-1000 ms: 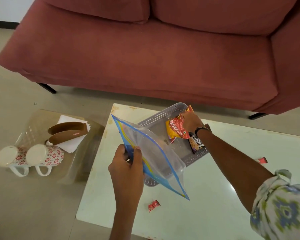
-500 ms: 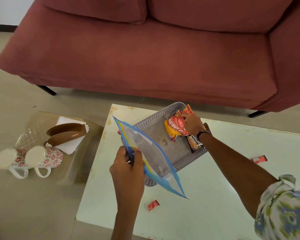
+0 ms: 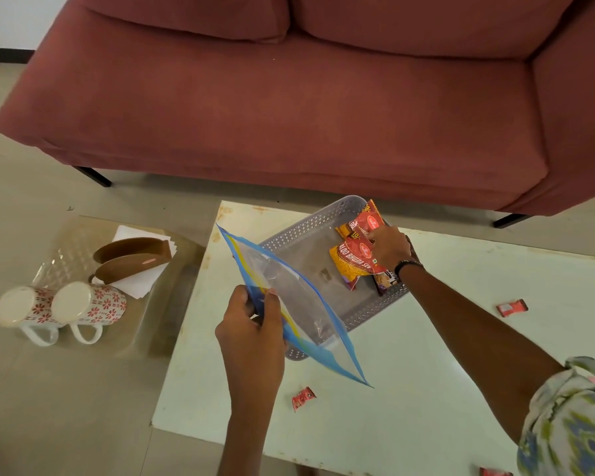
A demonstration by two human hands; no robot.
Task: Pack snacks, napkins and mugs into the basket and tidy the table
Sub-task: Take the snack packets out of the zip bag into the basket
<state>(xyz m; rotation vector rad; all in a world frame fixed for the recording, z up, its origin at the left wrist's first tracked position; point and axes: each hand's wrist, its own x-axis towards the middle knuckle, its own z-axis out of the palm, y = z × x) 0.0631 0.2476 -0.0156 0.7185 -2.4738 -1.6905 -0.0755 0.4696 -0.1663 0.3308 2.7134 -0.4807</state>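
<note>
Snack packets [image 3: 358, 266] now pressed lower into the basket [image 3: 299, 231] on the table [image 3: 461, 338] by the right hand [image 3: 389, 247], fingers resting on them. Zip bag [image 3: 289, 304] stays pinched in the left hand [image 3: 251, 334]. Mugs [image 3: 59, 307] and napkins [image 3: 138, 286] are still unpacked beside the table.

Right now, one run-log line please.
left hand: holding zip bag | right hand: on snack packets in basket | mugs: unpacked
</note>
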